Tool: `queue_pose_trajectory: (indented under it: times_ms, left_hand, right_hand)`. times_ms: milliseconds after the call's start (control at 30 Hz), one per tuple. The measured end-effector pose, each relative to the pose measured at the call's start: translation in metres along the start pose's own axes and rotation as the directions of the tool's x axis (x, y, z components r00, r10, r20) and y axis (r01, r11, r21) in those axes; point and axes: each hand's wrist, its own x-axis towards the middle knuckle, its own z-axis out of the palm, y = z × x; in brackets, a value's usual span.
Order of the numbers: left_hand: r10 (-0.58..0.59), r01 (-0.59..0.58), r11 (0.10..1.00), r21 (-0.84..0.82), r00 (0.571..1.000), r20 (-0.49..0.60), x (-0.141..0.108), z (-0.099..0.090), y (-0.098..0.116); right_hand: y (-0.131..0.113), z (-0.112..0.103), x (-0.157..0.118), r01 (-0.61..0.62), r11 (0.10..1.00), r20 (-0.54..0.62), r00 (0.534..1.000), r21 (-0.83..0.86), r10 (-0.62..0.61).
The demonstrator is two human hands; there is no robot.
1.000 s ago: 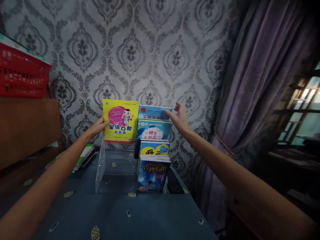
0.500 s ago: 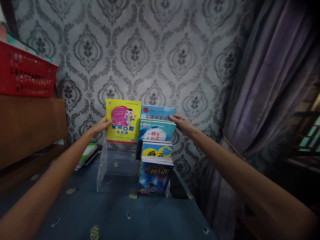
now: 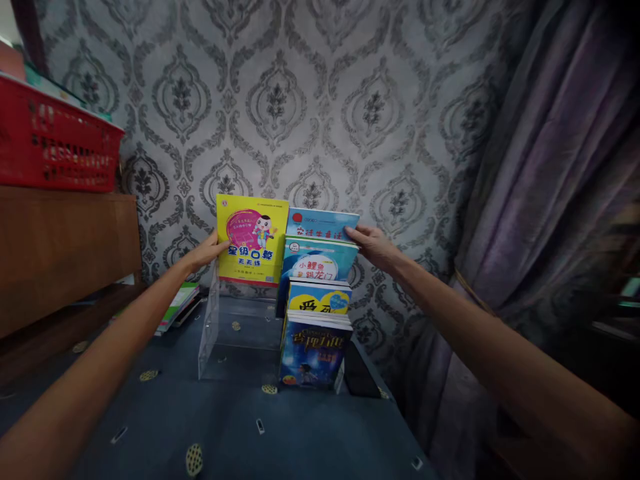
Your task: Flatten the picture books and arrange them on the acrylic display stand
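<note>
A clear stepped rack point(image 3: 209, 333) stands on the table. On its top tier at the left is a yellow book point(image 3: 253, 240), its left edge gripped by my left hand point(image 3: 207, 253), thumb in front. My right hand point(image 3: 373, 243) grips the right edge of a light-blue book point(image 3: 323, 220) at the top right, thumb on the cover. Below that book, in steps down the right side, are a teal book point(image 3: 320, 260), a blue-and-yellow book point(image 3: 319, 298) and a dark-blue book point(image 3: 315, 353) at the front. The fingers behind both books are mostly hidden.
A dark flat object point(image 3: 361, 373) lies right of the rack. Several books point(image 3: 180, 307) are piled at the left, beside a wooden cabinet point(image 3: 70, 247) bearing a red basket point(image 3: 75, 150). Patterned wall point(image 3: 275, 100) stands behind; a purple curtain point(image 3: 530, 200) hangs at the right.
The whole view has shifted slightly, so the rack and books appear a little further right. Both hands keep their holds on the same two books.
</note>
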Motion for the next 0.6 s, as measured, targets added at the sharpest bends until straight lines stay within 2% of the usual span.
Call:
queue_pose_trajectory:
  times_ms: [233,400,500,600]
  left_hand:
    - [-0.013,0.012,0.999,0.032,1.000,0.025,-0.004,-0.005,0.001]
    - [-0.033,0.037,0.995,0.090,0.998,-0.052,-0.001,-0.010,0.000]
    - [-0.015,0.024,0.993,0.112,0.997,-0.077,0.002,-0.011,-0.001]
    - [-0.003,0.011,0.994,0.112,0.997,-0.072,0.004,-0.010,0.000]
  right_hand:
    - [-0.013,0.001,0.002,0.058,0.988,-0.112,0.991,-0.143,-0.074]
    - [-0.013,0.001,0.007,0.151,0.941,-0.194,0.957,-0.303,-0.216]
    - [-0.020,0.006,0.006,0.238,0.827,-0.209,0.898,-0.509,-0.387]
    - [-0.037,0.020,0.002,0.303,0.641,-0.142,0.825,-0.705,-0.547]
